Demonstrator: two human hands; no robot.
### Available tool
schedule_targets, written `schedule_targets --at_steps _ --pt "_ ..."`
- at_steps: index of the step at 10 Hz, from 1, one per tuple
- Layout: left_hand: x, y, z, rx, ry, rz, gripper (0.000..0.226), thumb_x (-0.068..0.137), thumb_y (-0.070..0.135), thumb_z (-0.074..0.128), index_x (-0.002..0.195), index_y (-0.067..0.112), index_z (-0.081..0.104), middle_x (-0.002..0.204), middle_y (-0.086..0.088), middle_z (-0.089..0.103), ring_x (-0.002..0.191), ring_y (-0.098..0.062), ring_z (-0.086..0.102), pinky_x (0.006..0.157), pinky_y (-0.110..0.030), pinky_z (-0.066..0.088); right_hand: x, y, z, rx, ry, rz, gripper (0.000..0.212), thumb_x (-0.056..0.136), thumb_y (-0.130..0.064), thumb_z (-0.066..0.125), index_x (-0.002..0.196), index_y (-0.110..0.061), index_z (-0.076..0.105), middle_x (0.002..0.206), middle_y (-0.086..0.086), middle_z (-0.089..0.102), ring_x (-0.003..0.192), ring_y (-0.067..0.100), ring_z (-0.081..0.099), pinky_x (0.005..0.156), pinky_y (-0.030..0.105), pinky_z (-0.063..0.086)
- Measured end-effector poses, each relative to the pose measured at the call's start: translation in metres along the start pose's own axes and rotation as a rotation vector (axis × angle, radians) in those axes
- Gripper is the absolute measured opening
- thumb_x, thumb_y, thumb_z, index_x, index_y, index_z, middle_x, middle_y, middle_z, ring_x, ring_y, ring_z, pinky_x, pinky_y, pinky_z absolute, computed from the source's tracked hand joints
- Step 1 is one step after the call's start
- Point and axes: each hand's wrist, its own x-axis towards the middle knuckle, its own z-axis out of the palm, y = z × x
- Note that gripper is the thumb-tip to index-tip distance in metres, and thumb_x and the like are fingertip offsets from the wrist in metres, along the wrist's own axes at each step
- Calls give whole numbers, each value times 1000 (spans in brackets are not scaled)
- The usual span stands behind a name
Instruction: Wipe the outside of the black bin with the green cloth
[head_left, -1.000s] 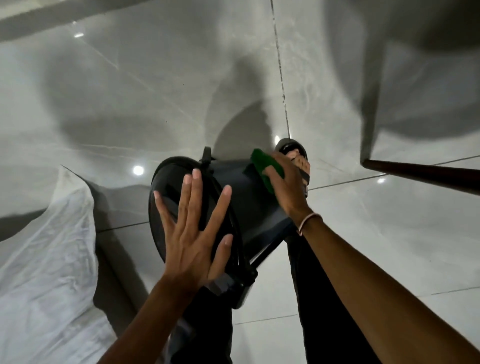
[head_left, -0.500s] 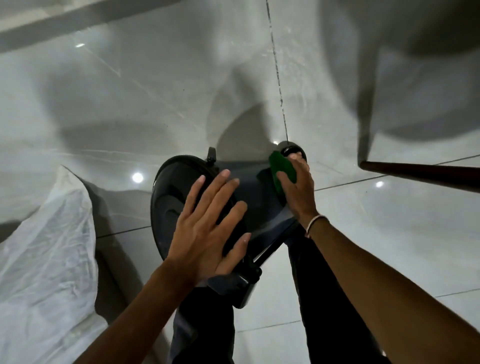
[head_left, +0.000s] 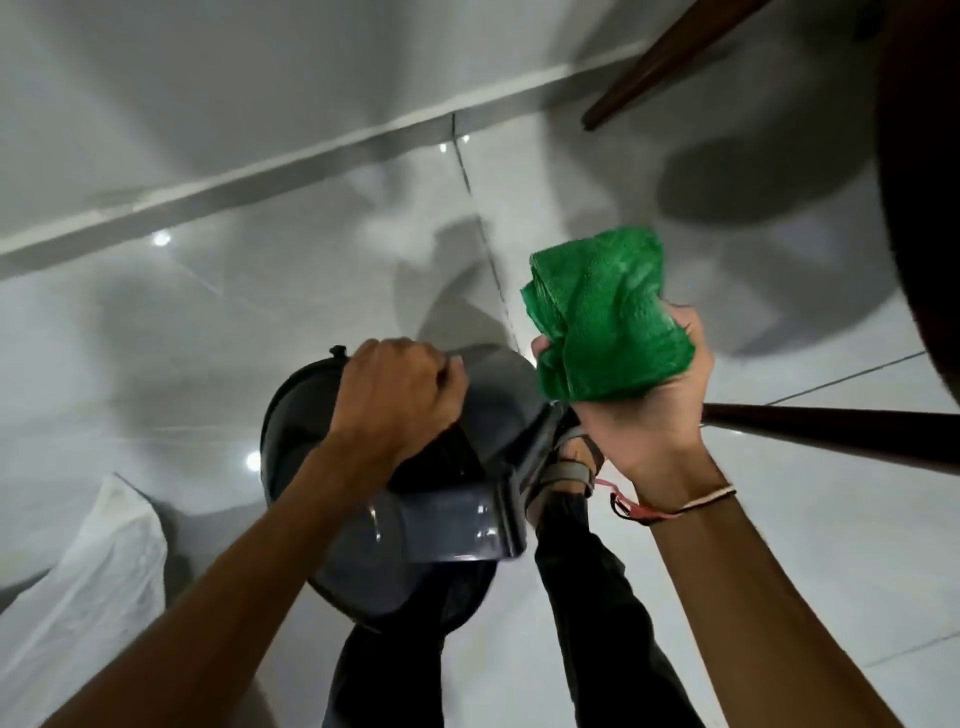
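The black bin (head_left: 447, 525) lies tilted against my legs above the tiled floor, its grey lid part facing up. My left hand (head_left: 395, 395) is clenched on the bin's upper edge near the hinge and holds it. The green cloth (head_left: 608, 317) is bunched up in my right hand (head_left: 649, 410), which is raised off the bin, to its right and slightly above it. The cloth touches nothing but my hand. My foot in a sandal (head_left: 566, 467) shows just below the right hand.
A white sheet (head_left: 88, 582) lies on the floor at the lower left. Dark wooden furniture legs (head_left: 831, 431) run along the right side and the top right. Glossy grey tiles (head_left: 260, 291) spread ahead as far as the wall's skirting.
My right hand has lifted the green cloth off the bin and turned palm up. My left hand went from flat and spread on the bin to a closed grip on its edge. The view tilted up.
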Motion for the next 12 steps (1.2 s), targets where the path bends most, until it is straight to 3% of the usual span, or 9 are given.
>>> schedule_targets --at_steps 1,5,6,7,8,9,10,11,12 --pt "48 6 -18 -35 94 -167 53 106 40 45 77 0 64 86 -25 71 83 -44 67 76 -41 45 0 -19 20 121 -95 -8 51 100 -43 26 93 -16 69 101 10 68 87 27 61 84 39 46" --pt "153 28 -29 80 243 -91 51 105 46 41 115 1 60 114 -23 64 111 -42 60 96 -52 43 1 -49 42 259 -180 37 39 83 -40 53 98 -14 77 105 11 77 93 26 67 85 37 50" --pt "131 37 -41 182 246 -49 67 102 59 28 141 12 56 146 -20 57 132 -40 55 108 -54 40 -11 -61 47 285 -192 77 44 87 -44 53 105 -12 77 112 15 76 101 31 69 94 43 51" --pt "106 57 -65 195 249 0 80 96 69 26 164 26 27 174 -16 22 158 -38 30 122 -70 22 -40 -84 63 283 -196 35 54 92 -54 55 124 -15 74 128 17 73 118 38 70 105 58 53" --pt "90 82 -97 261 296 43 82 98 74 28 167 33 12 177 -15 7 163 -36 17 123 -77 15 -72 -129 88 84 -244 -209 50 76 -42 76 120 -18 76 120 10 76 114 33 71 99 53 58" --pt "83 115 -133 312 370 106 81 100 74 32 167 31 16 176 -18 14 162 -37 24 121 -77 22 -102 -191 98 -740 38 -873 41 77 -29 73 118 -25 70 112 -4 73 110 22 69 95 47 57" --pt "77 157 -168 360 415 158 79 102 73 28 167 29 18 175 -20 18 159 -37 30 119 -77 27 -105 -249 80 -1420 434 -1218 52 83 -30 68 133 -18 62 136 11 61 128 31 56 104 22 44" --pt "73 191 -199 370 431 162 78 102 72 19 166 28 21 174 -21 21 158 -37 33 120 -75 26 -92 -280 61 -1881 497 -945 60 89 -32 69 145 -16 56 155 20 47 146 42 42 115 49 44" --pt "54 218 -228 417 454 195 78 102 72 19 167 28 20 174 -21 20 158 -38 33 120 -75 27 -100 -288 45 -2218 430 -662 68 98 -49 57 159 -25 39 173 16 26 163 39 18 129 62 19"
